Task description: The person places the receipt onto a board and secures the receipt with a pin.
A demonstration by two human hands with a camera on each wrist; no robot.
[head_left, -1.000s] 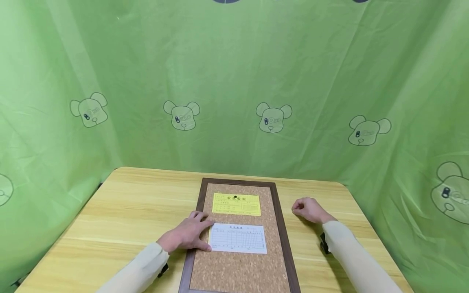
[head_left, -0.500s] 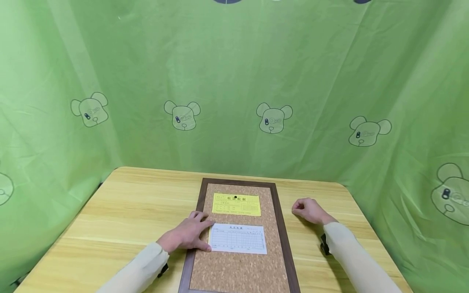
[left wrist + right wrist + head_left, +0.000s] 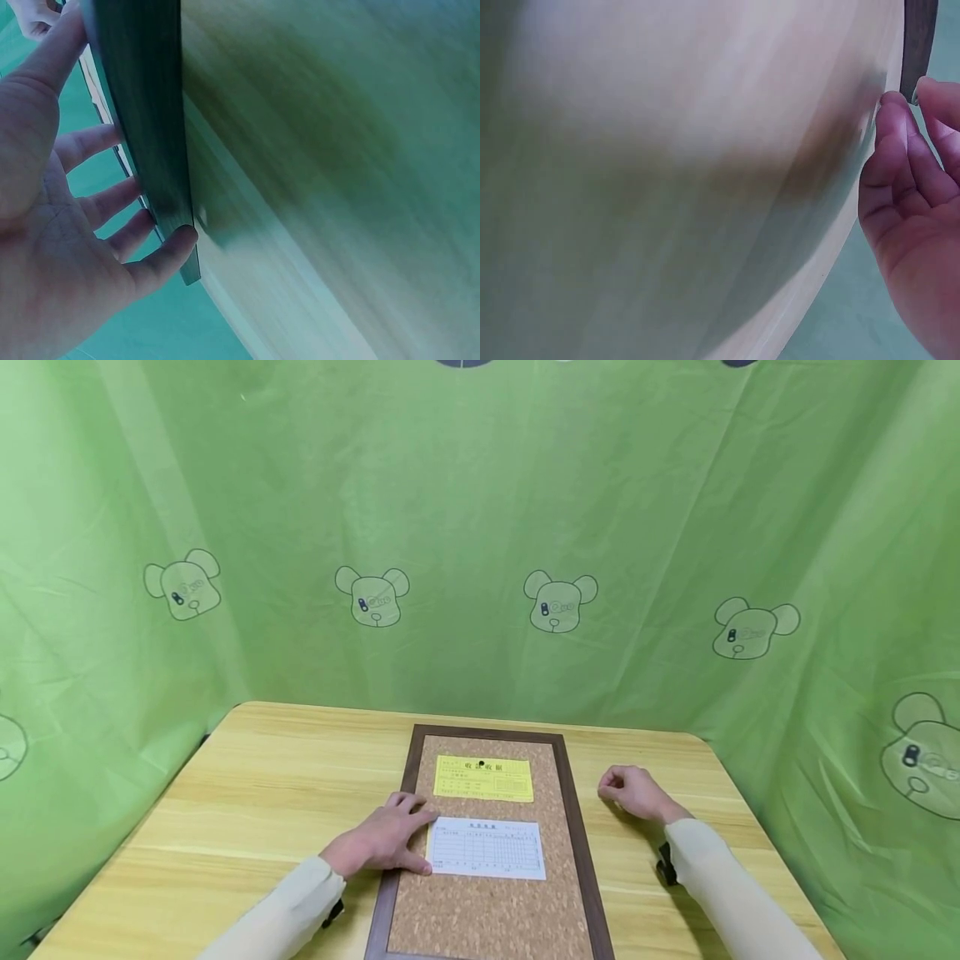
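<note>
Our left hand (image 3: 386, 842) lies flat, fingers straight, on the dark-framed cork board (image 3: 491, 918), touching the white printed slip (image 3: 487, 848); our right hand (image 3: 633, 791) rests loosely curled, holding nothing.

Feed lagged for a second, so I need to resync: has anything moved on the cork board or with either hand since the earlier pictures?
Nothing visibly changed. The left hand rests on the cork board's left frame with its fingers touching the white form; the right hand lies loosely curled on the table, apart from the board. The yellow slip stays pinned.
</note>
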